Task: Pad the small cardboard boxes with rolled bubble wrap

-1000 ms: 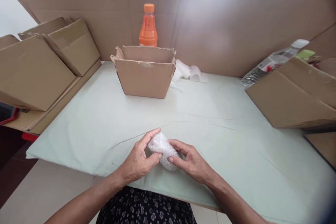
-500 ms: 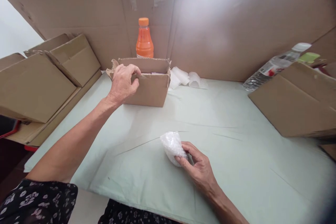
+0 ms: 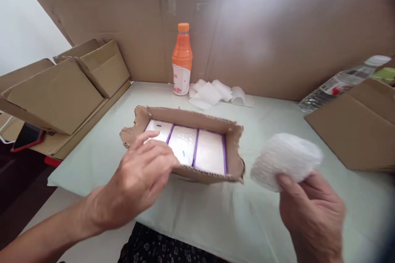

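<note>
An open cardboard box point(image 3: 233, 148) sits near the front of the pale green table point(image 3: 271, 222). Three white packets with purple edges point(image 3: 183, 144) lie side by side inside it. My left hand point(image 3: 140, 176) rests at the box's near left rim with fingers spread, holding nothing that I can see. My right hand point(image 3: 311, 211) is raised to the right of the box and grips a white bubble-wrapped bundle point(image 3: 285, 160) between thumb and fingers.
An orange drink bottle point(image 3: 182, 59) stands at the back wall beside several white foam pieces point(image 3: 212, 91). Folded cardboard boxes point(image 3: 58, 94) are stacked at left. Another cardboard box point(image 3: 361, 127) and a clear plastic bottle point(image 3: 342, 82) are at right.
The box has come from the back of the table to the front, its contents now visible. My left hand came with it. My right hand has lifted the bundle off the table.
</note>
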The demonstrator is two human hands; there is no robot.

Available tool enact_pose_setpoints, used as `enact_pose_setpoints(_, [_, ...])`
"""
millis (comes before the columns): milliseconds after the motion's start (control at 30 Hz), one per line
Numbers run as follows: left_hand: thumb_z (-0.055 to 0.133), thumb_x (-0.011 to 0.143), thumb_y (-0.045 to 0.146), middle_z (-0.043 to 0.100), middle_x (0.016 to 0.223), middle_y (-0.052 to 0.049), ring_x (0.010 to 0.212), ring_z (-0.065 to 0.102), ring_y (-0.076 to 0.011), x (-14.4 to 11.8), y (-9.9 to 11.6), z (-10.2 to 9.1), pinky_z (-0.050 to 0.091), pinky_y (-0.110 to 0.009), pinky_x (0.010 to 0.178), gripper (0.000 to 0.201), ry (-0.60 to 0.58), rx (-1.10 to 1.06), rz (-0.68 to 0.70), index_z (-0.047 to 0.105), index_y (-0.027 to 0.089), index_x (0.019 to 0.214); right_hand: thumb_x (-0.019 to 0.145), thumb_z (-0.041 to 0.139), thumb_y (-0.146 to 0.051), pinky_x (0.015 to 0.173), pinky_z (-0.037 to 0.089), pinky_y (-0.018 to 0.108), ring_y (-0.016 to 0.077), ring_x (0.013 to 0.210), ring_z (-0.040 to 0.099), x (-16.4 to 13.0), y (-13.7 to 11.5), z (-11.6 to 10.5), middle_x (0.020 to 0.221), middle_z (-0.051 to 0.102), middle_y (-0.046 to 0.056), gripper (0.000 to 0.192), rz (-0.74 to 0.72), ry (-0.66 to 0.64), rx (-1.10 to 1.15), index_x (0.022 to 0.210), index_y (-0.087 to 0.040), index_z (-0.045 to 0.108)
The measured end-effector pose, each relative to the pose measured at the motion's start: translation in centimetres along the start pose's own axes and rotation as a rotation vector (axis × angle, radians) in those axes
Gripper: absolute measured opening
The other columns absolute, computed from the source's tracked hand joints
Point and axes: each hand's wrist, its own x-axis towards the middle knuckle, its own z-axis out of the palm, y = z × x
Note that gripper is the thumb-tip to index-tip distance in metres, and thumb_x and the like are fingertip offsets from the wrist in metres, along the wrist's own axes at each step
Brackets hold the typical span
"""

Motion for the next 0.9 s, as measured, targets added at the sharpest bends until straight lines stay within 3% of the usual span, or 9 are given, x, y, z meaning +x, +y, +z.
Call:
enact_pose_setpoints(100, [0.061, 0.087, -0.006, 0.072, 0.097, -0.004, 0.103, 0.066, -0.0168, -1.5, 1.1, -0.6, 0.043, -0.050, 0.116, 0.029, 0.024, 0.001, -0.014, 0.064, 0.014, 0.107, 0.068, 0.088, -0.041, 0.106, 0.051, 0.050, 0.0296, 0.100, 0.073, 0.0, -3.3, 0.3, 0.103, 0.077, 0.007, 0.042, -0.061, 0.030, -0.010, 0.107, -0.029, 0.079])
enact_pose_setpoints(200, [0.065, 0.086, -0.004, 0.073, 0.104, -0.008, 0.108, 0.066, -0.0203, -2.3, 0.6, -0.8, 0.047, -0.050, 0.112, 0.031, 0.112, 0.027, -0.041, 0.063, 0.013, 0.112, 0.071, 0.085, -0.043, 0.113, 0.046, 0.054, 0.0355, 0.114, 0.069, -0.1, -5.8, 1.1, 0.110, 0.076, 0.006, 0.038, -0.159, 0.015, -0.065, 0.109, -0.036, 0.079])
enact_pose_setpoints(300, [0.065, 0.086, -0.003, 0.073, 0.104, -0.008, 0.109, 0.067, -0.0216, -2.8, -0.1, -0.8, 0.047, -0.051, 0.111, 0.029, 0.139, 0.031, -0.043, 0.064, 0.013, 0.110, 0.074, 0.081, -0.045, 0.108, 0.050, 0.055, 0.0378, 0.118, 0.067, -0.5, -7.5, 1.9, 0.113, 0.075, 0.004, 0.033, -0.193, 0.008, -0.126, 0.107, -0.042, 0.079])
enact_pose_setpoints(400, [0.062, 0.087, -0.006, 0.074, 0.099, -0.008, 0.096, 0.068, -0.0198, -2.9, -0.3, -0.9, 0.050, -0.047, 0.101, 0.028, 0.130, 0.066, -0.001, 0.065, 0.013, 0.107, 0.080, 0.076, -0.046, 0.088, 0.058, 0.053, 0.0358, 0.105, 0.071, -0.8, -9.2, 2.9, 0.108, 0.076, 0.002, 0.028, -0.216, -0.054, -0.219, 0.107, -0.044, 0.077])
enact_pose_setpoints(500, [0.059, 0.087, -0.006, 0.073, 0.089, -0.007, 0.079, 0.065, -0.0184, -2.5, 0.1, -0.5, 0.050, -0.039, 0.079, 0.024, 0.130, 0.142, 0.020, 0.065, 0.012, 0.103, 0.077, 0.080, -0.041, 0.068, 0.057, 0.046, 0.0288, 0.081, 0.071, -0.4, -11.3, 4.7, 0.092, 0.076, 0.001, 0.026, -0.441, -0.226, -0.405, 0.102, -0.040, 0.077])
enact_pose_setpoints(600, [0.056, 0.090, -0.002, 0.073, 0.084, -0.008, 0.072, 0.063, -0.0197, -1.6, 1.2, 0.3, 0.048, -0.037, 0.070, 0.018, 0.132, 0.174, 0.053, 0.066, 0.010, 0.099, 0.082, 0.075, -0.042, 0.066, 0.054, 0.037, 0.0217, 0.071, 0.067, 1.1, -13.1, 7.2, 0.086, 0.075, 0.001, 0.020, -0.695, -0.554, -0.616, 0.100, -0.031, 0.074])
enact_pose_setpoints(700, [0.052, 0.093, 0.002, 0.073, 0.082, -0.009, 0.068, 0.063, -0.0200, -0.7, 2.2, 0.3, 0.049, -0.037, 0.067, 0.018, 0.107, 0.115, 0.083, 0.067, 0.009, 0.098, 0.087, 0.066, -0.040, 0.063, 0.049, 0.032, 0.0190, 0.069, 0.064, 2.6, -14.2, 9.5, 0.083, 0.073, 0.003, 0.020, -0.746, -0.801, -0.747, 0.097, -0.023, 0.072])
enact_pose_setpoints(800, [0.059, 0.095, 0.016, 0.076, 0.087, -0.006, 0.075, 0.069, -0.0202, -0.1, 2.1, -1.7, 0.054, -0.034, 0.070, 0.012, 0.005, -0.086, -0.119, 0.070, 0.014, 0.099, 0.088, 0.062, -0.036, 0.062, 0.045, 0.031, 0.0187, 0.068, 0.062, 2.9, -14.6, 10.7, 0.078, 0.071, 0.003, 0.018, -0.774, -0.860, -0.843, 0.095, -0.021, 0.071])
enact_pose_setpoints(900, [0.066, 0.094, 0.036, 0.078, 0.104, -0.005, 0.090, 0.073, -0.0216, 0.9, 0.6, -3.9, 0.057, -0.030, 0.072, 0.025, -0.051, -0.375, -0.461, 0.070, 0.022, 0.114, 0.090, 0.062, -0.036, 0.068, 0.045, 0.034, 0.0212, 0.075, 0.063, 1.9, -14.5, 11.5, 0.085, 0.071, 0.006, 0.020, -0.876, -0.769, -0.870, 0.099, -0.020, 0.068])
